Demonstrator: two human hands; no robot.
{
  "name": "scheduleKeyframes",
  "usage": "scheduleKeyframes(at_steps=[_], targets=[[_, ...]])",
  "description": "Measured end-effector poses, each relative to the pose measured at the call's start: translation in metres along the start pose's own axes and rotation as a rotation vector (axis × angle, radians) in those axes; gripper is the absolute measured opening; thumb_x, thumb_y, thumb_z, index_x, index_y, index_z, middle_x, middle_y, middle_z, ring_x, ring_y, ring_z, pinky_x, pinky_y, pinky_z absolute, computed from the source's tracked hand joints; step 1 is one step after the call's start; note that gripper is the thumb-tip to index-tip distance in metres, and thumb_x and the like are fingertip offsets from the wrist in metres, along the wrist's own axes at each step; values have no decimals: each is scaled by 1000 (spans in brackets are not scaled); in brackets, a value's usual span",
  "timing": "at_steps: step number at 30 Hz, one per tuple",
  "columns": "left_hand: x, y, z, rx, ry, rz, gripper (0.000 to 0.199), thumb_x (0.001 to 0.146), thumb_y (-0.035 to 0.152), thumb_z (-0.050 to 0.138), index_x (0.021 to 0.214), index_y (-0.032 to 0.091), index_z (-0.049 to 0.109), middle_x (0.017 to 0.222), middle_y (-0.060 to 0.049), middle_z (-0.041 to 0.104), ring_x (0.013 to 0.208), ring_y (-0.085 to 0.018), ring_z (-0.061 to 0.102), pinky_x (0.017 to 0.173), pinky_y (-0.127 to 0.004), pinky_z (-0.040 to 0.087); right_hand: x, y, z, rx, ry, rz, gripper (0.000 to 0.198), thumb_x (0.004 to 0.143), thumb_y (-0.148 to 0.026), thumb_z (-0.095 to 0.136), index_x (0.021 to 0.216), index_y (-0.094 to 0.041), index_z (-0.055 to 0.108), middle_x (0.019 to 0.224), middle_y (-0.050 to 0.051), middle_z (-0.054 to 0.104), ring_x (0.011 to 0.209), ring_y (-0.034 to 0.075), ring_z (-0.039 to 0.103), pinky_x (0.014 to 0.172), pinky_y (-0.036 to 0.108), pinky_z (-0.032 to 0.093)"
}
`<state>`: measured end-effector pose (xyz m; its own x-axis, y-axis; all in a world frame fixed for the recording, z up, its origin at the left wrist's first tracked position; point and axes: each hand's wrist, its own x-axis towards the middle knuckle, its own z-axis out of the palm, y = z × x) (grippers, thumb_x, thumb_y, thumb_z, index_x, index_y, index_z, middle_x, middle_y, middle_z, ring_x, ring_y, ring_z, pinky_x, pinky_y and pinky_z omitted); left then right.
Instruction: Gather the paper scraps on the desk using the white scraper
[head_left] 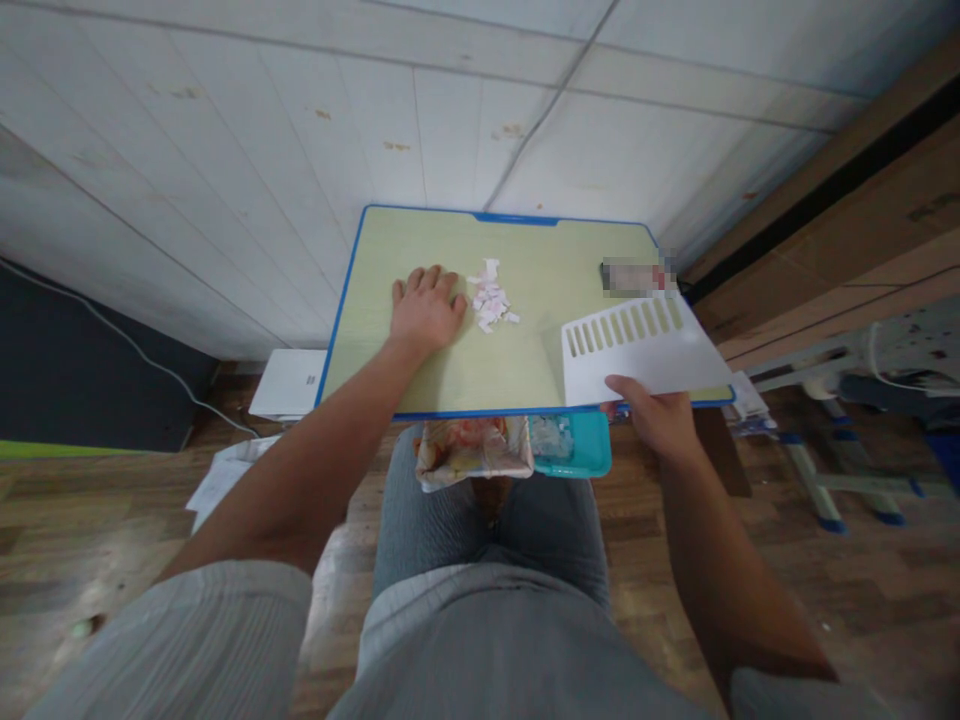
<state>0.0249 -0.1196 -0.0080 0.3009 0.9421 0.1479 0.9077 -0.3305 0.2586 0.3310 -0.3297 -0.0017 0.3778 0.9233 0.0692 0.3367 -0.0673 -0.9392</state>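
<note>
My left hand (426,308) lies flat on the pale yellow table (525,375), fingers spread. Just right of its fingers is a small heap of torn white paper scraps (491,298). My right hand (656,412) pinches the near edge of a white sheet (645,360), thumb on top and the other fingers mostly hidden beneath. A row of long slots is cut along the sheet's far side. The sheet covers the right front part of the table.
A blurred-out flat object (637,277) sits at the table's back right. Below the front edge are a lined basket (472,468) and a teal tray (592,450). Brown cardboard boxes (847,210) stand at right, and a white panelled wall (375,120) rises behind.
</note>
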Motion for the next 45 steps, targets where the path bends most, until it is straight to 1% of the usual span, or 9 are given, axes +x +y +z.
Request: scheduleKeyframes(at_steps=[6,9,14,19,28,31,35,40,45], targets=[[-1,1,-1,1,3,4,59,122,40,45,173,19,66,190,-15,55,175,-40,44,145,-67,34,30,-7,18,96,78,26,22,74,-40,83,76,-28,64,58,0,65,47,19,58,45,34,54],[-2,2,-2,-11,-12,-2,59,124,40,45,175,19,64,191,-16,53,177,-40,42,146,-67,31,60,-8,24,121,112,60,30,64,-34,82,88,-26,66,62,-2,65,46,17,54,38,29,44],[-2,2,-2,-8,-11,-4,58,123,40,45,174,21,65,191,-15,53,177,-39,42,146,-65,32,103,-10,25,5,123,200,52,53,-27,80,104,-25,70,86,5,79,70,26,72,43,28,52],[-2,0,-1,-22,-17,-6,58,123,41,43,174,22,64,192,-15,52,177,-39,41,147,-66,29,117,-23,30,3,-24,244,57,50,-24,80,107,-24,72,104,11,85,95,37,82,54,34,64],[-2,0,-1,0,-8,-4,59,122,43,43,172,24,66,190,-15,54,176,-39,44,145,-67,34,106,-35,46,26,-297,168,46,53,-26,84,99,-21,80,100,11,89,90,37,82,60,36,64],[-2,0,-2,-10,-4,-2,58,122,43,43,172,25,66,190,-15,54,176,-39,44,145,-67,34,97,-33,52,138,-218,33,42,58,-32,87,98,-23,80,98,8,89,84,31,80,59,35,63],[-2,0,-2,-3,-2,-1,57,121,43,44,171,25,67,188,-14,56,174,-38,45,145,-67,34,69,-25,63,275,-47,3,30,76,-50,86,86,-27,70,65,-1,70,47,17,55,41,31,45],[-2,-1,0,-28,6,9,57,122,43,43,170,23,66,188,-16,56,173,-39,44,144,-67,33,32,-11,82,164,-73,23,56,87,-76,88,76,-24,72,69,9,79,55,21,70,58,36,63],[-1,-1,1,19,6,5,56,123,42,44,170,24,67,187,-14,57,173,-38,46,143,-67,36,27,-3,88,165,-57,11,62,87,-83,88,80,-23,74,72,10,82,56,21,72,61,35,64]])
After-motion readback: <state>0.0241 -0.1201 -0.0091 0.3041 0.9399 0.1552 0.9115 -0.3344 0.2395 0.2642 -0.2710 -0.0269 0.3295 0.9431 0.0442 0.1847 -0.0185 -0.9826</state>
